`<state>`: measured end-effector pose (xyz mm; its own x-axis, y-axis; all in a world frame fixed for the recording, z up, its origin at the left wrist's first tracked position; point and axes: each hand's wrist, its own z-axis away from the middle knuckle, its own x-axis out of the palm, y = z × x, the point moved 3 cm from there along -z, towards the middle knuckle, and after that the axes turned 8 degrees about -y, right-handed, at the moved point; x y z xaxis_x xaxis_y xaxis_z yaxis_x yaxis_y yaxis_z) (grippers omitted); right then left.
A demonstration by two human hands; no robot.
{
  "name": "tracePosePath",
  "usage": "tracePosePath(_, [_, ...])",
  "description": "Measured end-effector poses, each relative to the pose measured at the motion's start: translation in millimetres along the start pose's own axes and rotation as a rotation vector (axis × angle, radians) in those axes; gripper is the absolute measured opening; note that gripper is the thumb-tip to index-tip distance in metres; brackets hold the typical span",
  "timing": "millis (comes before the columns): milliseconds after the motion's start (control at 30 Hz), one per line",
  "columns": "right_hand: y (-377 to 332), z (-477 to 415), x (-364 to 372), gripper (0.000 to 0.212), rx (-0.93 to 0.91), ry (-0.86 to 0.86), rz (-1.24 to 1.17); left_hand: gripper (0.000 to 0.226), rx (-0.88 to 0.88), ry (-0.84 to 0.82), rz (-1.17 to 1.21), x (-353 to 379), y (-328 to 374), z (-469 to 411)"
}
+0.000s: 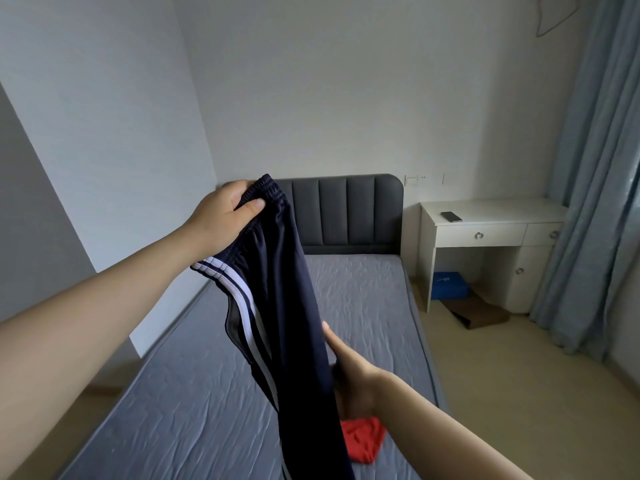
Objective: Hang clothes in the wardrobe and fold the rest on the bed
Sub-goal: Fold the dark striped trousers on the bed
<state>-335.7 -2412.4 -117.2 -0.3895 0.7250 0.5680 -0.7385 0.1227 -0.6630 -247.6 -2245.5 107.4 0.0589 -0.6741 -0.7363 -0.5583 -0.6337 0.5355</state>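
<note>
The left grip (221,216) pinches the waistband of the navy trousers (277,306), hanging above the bed (363,306), while the right grip (353,375) holds their leg lower and nearer, above a red garment (363,441).

Trousers (287,306): smooth navy synthetic cloth, slight sheen, white stripes. Bed (363,299): matt grey wrinkled fabric; headboard (346,213) padded matt grey. Desk (491,223): smooth white laminate, metal knobs. Curtain (588,188): blue cloth.

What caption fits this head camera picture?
The left hand and right hand hold dark striped pants above a grey bed.
</note>
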Motion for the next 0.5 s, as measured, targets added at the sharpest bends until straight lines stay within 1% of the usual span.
tracePosePath(33, [0.0,-3.6,0.5,0.091,-0.089,-0.003,-0.076,0.025,-0.002,0.008,0.020,1.0,-1.4,0.9])
tracePosePath(67, [-0.6,-6.1,1.1,0.084,-0.170,0.010,-0.126,0.026,0.000,0.012,0.029,1.6,-2.6,1.8])
tracePosePath(133, [-1.7,-10.0,-0.1,0.062,-0.296,0.078,-0.206,0.026,-0.001,0.013,0.031,1.9,-5.8,2.5])
tracePosePath(200, [-4.7,-13.2,-6.7,0.040,-0.388,0.177,-0.275,0.026,-0.010,0.020,0.022,-0.5,-9.3,2.8])
tracePosePath(300, [-11.5,-10.2,-24.4,0.019,-0.481,0.300,-0.355,0.018,-0.038,0.035,-0.041,-7.5,-19.2,4.5])
tracePosePath(367, [-19.1,2.6,-41.0,0.017,-0.540,0.376,-0.328,0.006,-0.068,0.011,-0.099,-9.9,-30.2,7.1])
tracePosePath(433, [-29.6,22.7,-55.2,0.007,-0.601,0.478,-0.179,0.005,-0.104,-0.029,-0.104,-9.7,-42.1,12.4])
tracePosePath(467, [-34.1,32.6,-59.6,0.007,-0.617,0.515,-0.084,0.005,-0.125,-0.052,-0.102,-8.9,-48.0,15.6])
tracePosePath(500, [-38.6,41.8,-63.3,0.016,-0.618,0.545,0.009,0.005,-0.140,-0.079,-0.100,-7.6,-52.6,18.3])
